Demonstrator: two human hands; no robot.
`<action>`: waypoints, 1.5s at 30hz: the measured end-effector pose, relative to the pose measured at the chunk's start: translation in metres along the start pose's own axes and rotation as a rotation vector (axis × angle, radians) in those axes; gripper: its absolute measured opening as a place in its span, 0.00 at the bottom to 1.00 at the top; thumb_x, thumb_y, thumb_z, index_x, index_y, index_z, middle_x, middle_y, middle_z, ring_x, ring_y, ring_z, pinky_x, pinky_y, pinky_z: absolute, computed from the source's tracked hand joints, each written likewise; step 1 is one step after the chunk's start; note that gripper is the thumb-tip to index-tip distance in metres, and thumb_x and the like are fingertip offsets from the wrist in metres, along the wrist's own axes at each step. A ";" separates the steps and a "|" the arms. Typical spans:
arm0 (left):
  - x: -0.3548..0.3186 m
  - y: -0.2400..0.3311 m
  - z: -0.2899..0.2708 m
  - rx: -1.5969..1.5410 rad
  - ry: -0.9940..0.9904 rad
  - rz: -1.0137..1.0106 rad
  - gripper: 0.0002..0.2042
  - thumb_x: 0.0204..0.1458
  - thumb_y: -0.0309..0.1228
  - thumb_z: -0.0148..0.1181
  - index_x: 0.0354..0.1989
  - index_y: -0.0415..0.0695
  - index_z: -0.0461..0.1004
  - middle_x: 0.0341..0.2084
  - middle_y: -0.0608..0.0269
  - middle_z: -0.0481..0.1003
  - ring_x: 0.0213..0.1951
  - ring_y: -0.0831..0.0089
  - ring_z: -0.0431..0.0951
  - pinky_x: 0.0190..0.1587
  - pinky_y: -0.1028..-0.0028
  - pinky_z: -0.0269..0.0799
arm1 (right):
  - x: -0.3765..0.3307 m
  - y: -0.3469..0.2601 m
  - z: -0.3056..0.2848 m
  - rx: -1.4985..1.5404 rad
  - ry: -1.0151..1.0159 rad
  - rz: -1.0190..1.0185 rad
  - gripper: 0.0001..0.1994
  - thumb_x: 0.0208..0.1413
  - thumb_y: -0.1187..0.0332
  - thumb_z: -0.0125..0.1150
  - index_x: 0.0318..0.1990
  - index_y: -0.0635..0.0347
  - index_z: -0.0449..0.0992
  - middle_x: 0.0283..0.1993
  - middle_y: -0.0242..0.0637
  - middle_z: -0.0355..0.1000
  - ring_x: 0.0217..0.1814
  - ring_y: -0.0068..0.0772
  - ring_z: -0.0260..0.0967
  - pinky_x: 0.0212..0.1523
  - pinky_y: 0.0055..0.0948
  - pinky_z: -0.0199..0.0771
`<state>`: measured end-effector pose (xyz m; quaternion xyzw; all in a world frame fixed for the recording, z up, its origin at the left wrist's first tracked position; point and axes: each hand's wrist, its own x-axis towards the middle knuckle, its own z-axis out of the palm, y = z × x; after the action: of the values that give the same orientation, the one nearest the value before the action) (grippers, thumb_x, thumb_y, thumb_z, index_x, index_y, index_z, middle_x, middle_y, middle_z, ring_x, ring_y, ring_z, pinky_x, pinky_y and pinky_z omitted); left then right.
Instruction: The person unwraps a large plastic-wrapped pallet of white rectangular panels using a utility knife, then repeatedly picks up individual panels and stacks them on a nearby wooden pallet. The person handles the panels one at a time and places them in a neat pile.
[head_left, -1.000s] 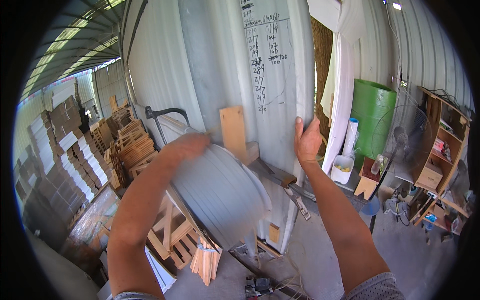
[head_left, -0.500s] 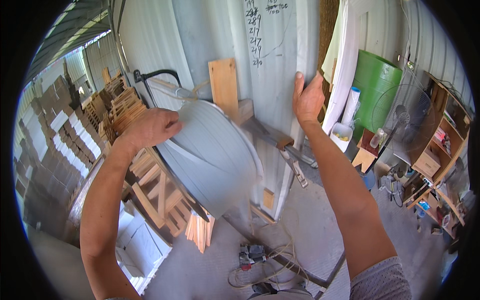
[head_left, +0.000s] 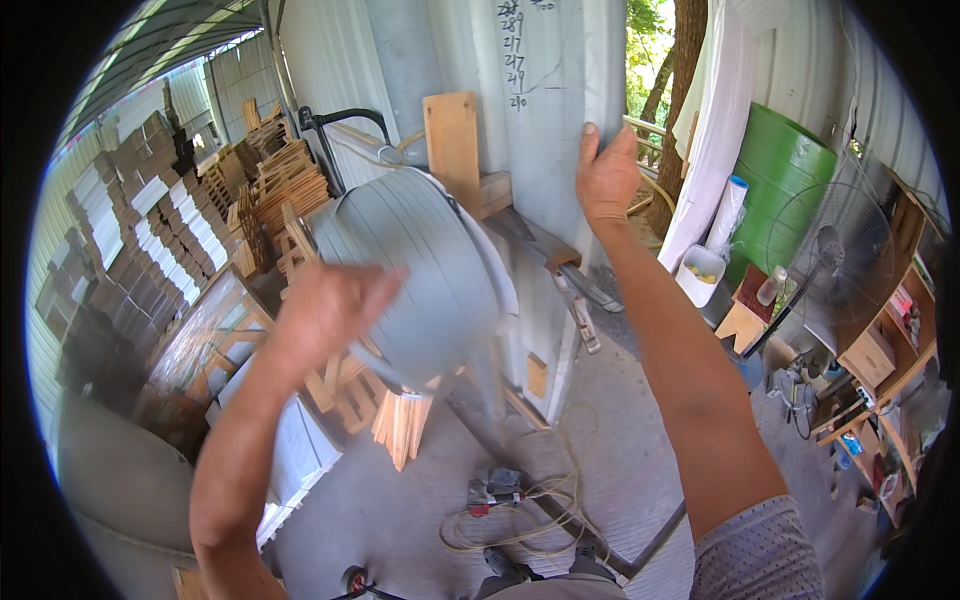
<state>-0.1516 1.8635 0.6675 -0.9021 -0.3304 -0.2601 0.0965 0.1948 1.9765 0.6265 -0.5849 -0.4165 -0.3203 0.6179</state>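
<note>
A big reel of grey strapping band (head_left: 425, 255) stands on its edge in front of me, by a grey corrugated metal wall (head_left: 540, 120). My left hand (head_left: 330, 305), blurred by motion, lies with spread fingers against the reel's lower left rim. My right hand (head_left: 603, 180) is raised higher, its fingers wrapped around the wall's outer corner. A wooden plank (head_left: 452, 140) leans on the wall just behind the reel.
Stacked wooden crates (head_left: 285, 185) and flat cardboard (head_left: 120, 235) fill the left side. A green tank (head_left: 790, 185), a standing fan (head_left: 830, 250), a white bucket (head_left: 700, 272) and a shelf (head_left: 890, 345) stand at right. Cables and a power tool (head_left: 495, 492) lie on the concrete floor.
My left hand has slid down from the top of the reel to its lower left rim. My right hand has stayed on the wall's corner.
</note>
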 end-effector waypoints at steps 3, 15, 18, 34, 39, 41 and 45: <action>-0.062 0.082 0.035 0.195 0.010 0.263 0.17 0.55 0.35 0.55 0.13 0.49 0.67 0.10 0.67 0.65 0.12 0.69 0.68 0.15 0.68 0.65 | 0.002 0.001 -0.005 0.053 -0.042 0.027 0.22 0.56 0.56 0.54 0.49 0.64 0.62 0.37 0.52 0.68 0.32 0.57 0.71 0.32 0.49 0.71; -0.211 0.341 0.207 -0.102 -0.401 0.013 0.02 0.50 0.34 0.54 0.28 0.52 0.70 0.18 0.72 0.71 0.21 0.74 0.75 0.18 0.71 0.69 | -0.089 0.009 -0.140 0.463 -0.289 0.022 0.28 0.54 0.60 0.57 0.57 0.71 0.61 0.53 0.56 0.63 0.56 0.54 0.59 0.60 0.48 0.53; -0.220 0.350 0.223 0.003 -0.517 -0.053 0.03 0.47 0.32 0.55 0.31 0.52 0.72 0.21 0.71 0.72 0.25 0.74 0.76 0.21 0.72 0.71 | -0.169 -0.021 -0.215 0.866 -1.342 0.575 0.24 0.63 0.53 0.45 0.54 0.67 0.65 0.52 0.47 0.68 0.52 0.40 0.66 0.53 0.37 0.66; -0.392 0.376 0.240 -1.514 -0.075 -1.552 0.21 0.63 0.43 0.40 0.44 0.35 0.70 0.38 0.54 0.76 0.40 0.68 0.77 0.43 0.68 0.73 | -0.373 0.036 -0.471 0.928 -1.576 0.244 0.16 0.61 0.59 0.51 0.38 0.64 0.78 0.28 0.47 0.72 0.33 0.47 0.71 0.34 0.39 0.67; -0.328 0.357 0.185 -1.604 0.454 -1.224 0.25 0.63 0.49 0.36 0.47 0.35 0.68 0.37 0.52 0.75 0.37 0.65 0.76 0.43 0.69 0.71 | -0.436 0.057 -0.535 0.795 -1.774 0.205 0.15 0.60 0.60 0.51 0.36 0.64 0.77 0.33 0.45 0.74 0.38 0.46 0.70 0.41 0.40 0.68; -0.298 0.360 0.166 -1.572 0.362 -1.201 0.23 0.63 0.47 0.38 0.43 0.37 0.69 0.30 0.56 0.74 0.32 0.69 0.74 0.37 0.71 0.70 | -0.451 0.062 -0.544 0.722 -1.844 0.126 0.14 0.60 0.60 0.52 0.36 0.64 0.77 0.33 0.44 0.74 0.39 0.45 0.70 0.41 0.40 0.68; -0.283 0.370 0.154 -1.498 0.171 -1.181 0.18 0.62 0.43 0.43 0.35 0.40 0.71 0.17 0.63 0.69 0.20 0.74 0.68 0.24 0.74 0.63 | -0.455 0.070 -0.558 0.677 -1.746 0.032 0.11 0.58 0.64 0.52 0.39 0.62 0.76 0.38 0.42 0.74 0.44 0.43 0.70 0.48 0.37 0.67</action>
<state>-0.0331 1.4798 0.3854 -0.3952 -0.4717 -0.4757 -0.6285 0.1315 1.3903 0.2072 -0.4130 -0.7959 0.3793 0.2281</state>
